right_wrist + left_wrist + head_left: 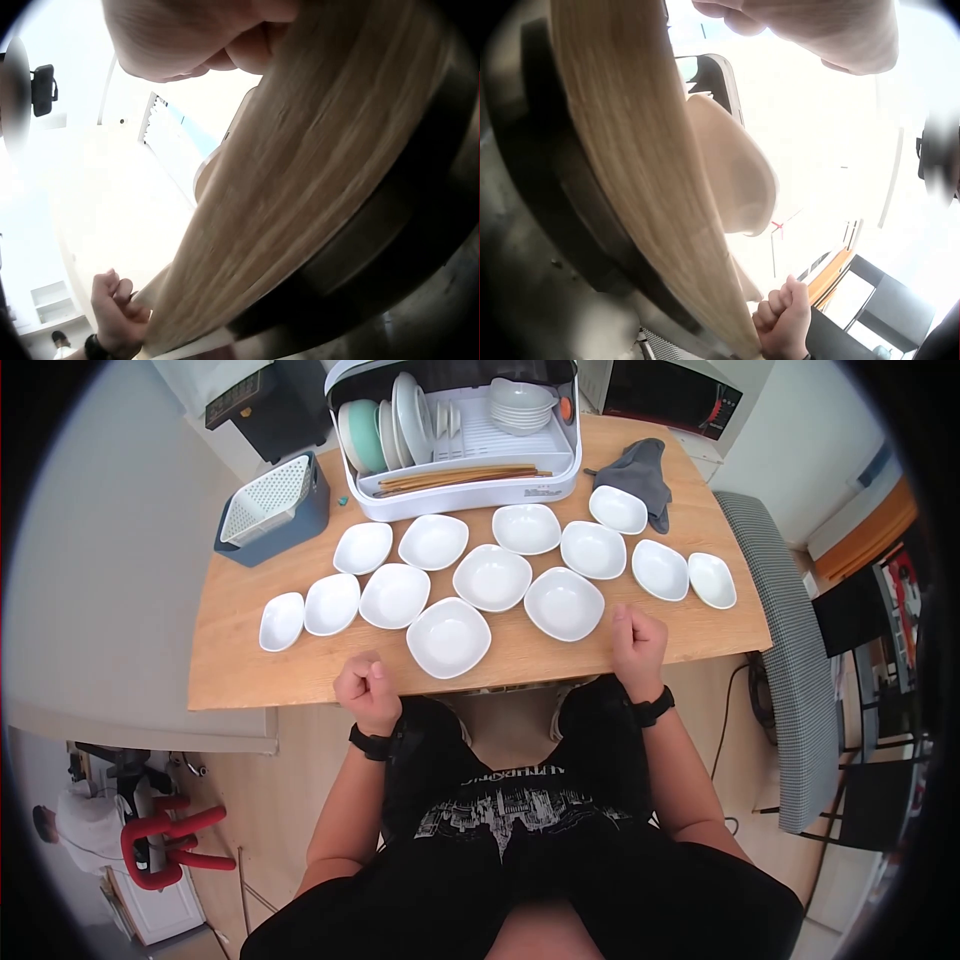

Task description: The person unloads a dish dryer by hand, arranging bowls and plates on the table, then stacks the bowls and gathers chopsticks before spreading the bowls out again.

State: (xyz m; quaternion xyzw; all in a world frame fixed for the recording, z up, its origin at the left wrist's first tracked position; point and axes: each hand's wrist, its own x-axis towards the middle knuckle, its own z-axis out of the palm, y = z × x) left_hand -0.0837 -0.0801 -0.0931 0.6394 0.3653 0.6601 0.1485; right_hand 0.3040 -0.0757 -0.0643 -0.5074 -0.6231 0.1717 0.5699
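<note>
Several white bowls stand in uneven rows on the wooden table [235, 675]. Curled into a fist at the near edge, my left hand [368, 692] holds nothing; the nearest bowl [448, 638] is ahead of it to the right. My right hand [640, 645], also a fist with nothing in it, rests by the edge just right of another bowl [564, 605]. In the left wrist view, the left hand [817, 30] is at the top, above the table edge [645, 150] and a bowl [735, 169]. The right wrist view has the right hand [202, 37] beside the edge.
A white dish rack [470, 505] with plates, small bowls and chopsticks stands at the back. Left of it is a blue basket [262, 545] holding a white one. A grey cloth [640, 475] lies at the back right, near a microwave [665, 400]. A padded bench [785, 660] runs along the right.
</note>
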